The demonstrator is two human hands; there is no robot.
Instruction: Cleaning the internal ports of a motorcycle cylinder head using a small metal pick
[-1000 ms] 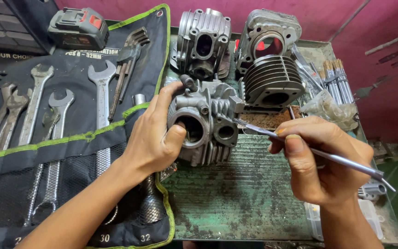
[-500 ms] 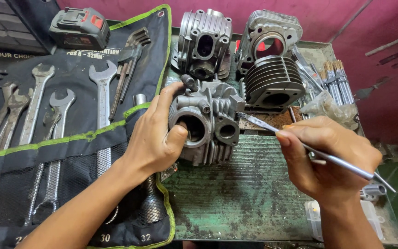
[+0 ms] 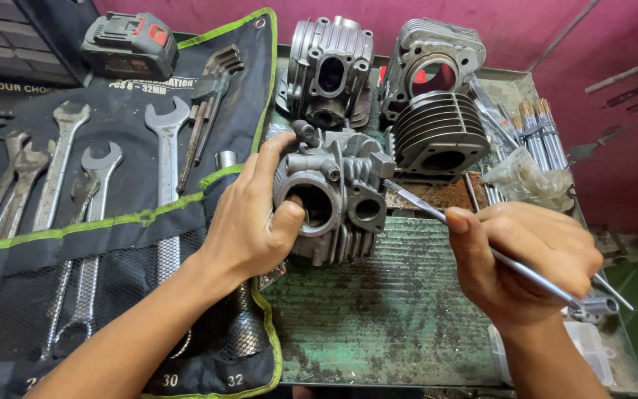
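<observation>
My left hand (image 3: 249,222) grips a grey cast engine cylinder head (image 3: 337,196) from its left side, thumb hooked in the round port, holding it upright on the worn green metal table (image 3: 400,310). My right hand (image 3: 522,258) pinches a thin metal rod tool (image 3: 422,207) like a pen. The rod's tip lies just right of the head, close to its small right-hand port and apart from it.
A black tool roll (image 3: 97,244) with several spanners lies at left, a battery pack (image 3: 131,44) above it. Behind the head stand another cylinder head (image 3: 330,70), a finned cylinder (image 3: 437,137) and a second casting (image 3: 433,55). Thin rods (image 3: 540,133) lie at right.
My right hand has drawn the rod back to the right and slightly down, away from the head. My left hand keeps its grip, and the head has hardly shifted.
</observation>
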